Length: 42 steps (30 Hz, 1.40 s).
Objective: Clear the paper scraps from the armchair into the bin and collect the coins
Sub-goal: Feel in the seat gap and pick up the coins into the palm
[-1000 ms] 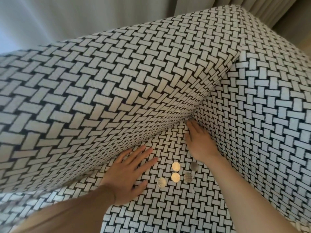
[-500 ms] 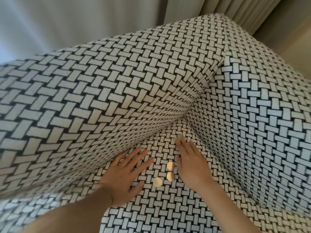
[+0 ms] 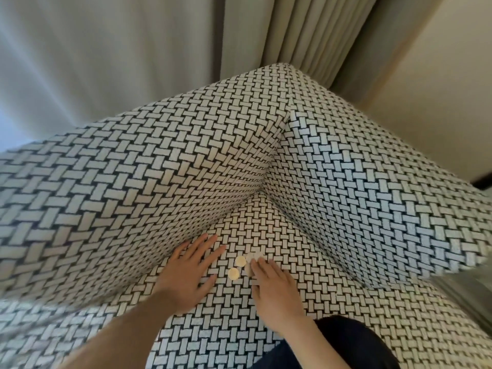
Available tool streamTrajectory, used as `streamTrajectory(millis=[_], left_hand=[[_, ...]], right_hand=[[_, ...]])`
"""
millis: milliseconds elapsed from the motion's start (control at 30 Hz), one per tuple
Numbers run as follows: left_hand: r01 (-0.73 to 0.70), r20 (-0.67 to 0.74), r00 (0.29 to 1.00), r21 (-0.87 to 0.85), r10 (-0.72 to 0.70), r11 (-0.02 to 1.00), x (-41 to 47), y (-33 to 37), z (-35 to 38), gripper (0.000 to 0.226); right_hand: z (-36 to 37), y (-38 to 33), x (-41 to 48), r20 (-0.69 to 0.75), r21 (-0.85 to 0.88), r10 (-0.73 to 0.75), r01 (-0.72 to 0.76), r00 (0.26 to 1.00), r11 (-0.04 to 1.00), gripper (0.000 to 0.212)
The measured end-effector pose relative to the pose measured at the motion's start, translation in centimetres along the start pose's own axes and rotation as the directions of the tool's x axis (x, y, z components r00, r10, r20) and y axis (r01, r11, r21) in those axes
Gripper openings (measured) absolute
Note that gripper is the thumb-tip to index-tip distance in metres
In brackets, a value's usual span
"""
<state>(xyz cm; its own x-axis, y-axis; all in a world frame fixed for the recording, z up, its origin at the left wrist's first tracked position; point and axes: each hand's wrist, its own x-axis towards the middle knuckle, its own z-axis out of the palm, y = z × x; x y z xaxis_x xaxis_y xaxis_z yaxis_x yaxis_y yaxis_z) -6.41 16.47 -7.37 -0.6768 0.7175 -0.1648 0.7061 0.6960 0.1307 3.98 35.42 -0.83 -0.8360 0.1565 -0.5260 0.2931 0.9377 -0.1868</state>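
Observation:
Several coins lie on the seat of the black-and-white woven armchair (image 3: 266,235) near its back right corner. Two gold-coloured coins show plainly, one (image 3: 240,261) farther back and one (image 3: 233,273) nearer me. Paler coins (image 3: 252,257) sit just right of them at my right fingertips, partly covered. My left hand (image 3: 189,270) rests flat on the seat left of the coins, fingers spread. My right hand (image 3: 274,286) lies palm down right of them, its fingers on the paler coins. No paper scraps or bin are in view.
The armchair's backrest (image 3: 159,169) rises on the left and its right armrest (image 3: 372,195) on the right, boxing in the corner. Grey curtains (image 3: 239,35) hang behind. My dark-clothed leg (image 3: 346,347) is at the bottom edge.
My right hand slid from the seat's back corner toward me and leftward over the coins, covering some. The camera pulled back and tilted up. My left hand stayed flat.

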Motion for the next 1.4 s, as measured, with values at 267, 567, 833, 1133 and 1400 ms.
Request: streamTrajectory(millis=[267,567,833,1133,1400], left_hand=[[-0.012,-0.013,1.0,0.013,0.013,1.0,0.0,1.4,-0.5,0.054],[-0.032,-0.032,0.999,-0.014,0.032,0.999,-1.8,6.0,-1.8,0.094],[-0.027,-0.094,0.995,0.188,0.045,0.982,-1.4,6.4,-2.6,0.068],[0.182,-0.175,0.896,-0.693,-0.408,0.698,-1.9,12.2,-5.8,0.016],[-0.045,-0.172,0.968,-0.834,-0.181,0.55,-3.7,17.7,-12.3,0.027]], right_hand=[[-0.1,-0.3,-2.4,-0.061,0.696,0.045,0.01,0.997,0.718,0.044],[-3.1,1.6,-6.2,0.078,0.818,0.217,0.062,0.973,-0.572,0.042],[-3.3,1.6,-8.3,0.075,0.779,0.108,0.009,0.991,-0.627,0.051],[-2.5,2.3,-9.4,0.103,0.788,-0.021,-0.095,0.994,-0.609,0.058],[-1.9,2.6,-9.1,0.071,0.717,-0.145,-0.151,0.987,-0.68,0.063]])
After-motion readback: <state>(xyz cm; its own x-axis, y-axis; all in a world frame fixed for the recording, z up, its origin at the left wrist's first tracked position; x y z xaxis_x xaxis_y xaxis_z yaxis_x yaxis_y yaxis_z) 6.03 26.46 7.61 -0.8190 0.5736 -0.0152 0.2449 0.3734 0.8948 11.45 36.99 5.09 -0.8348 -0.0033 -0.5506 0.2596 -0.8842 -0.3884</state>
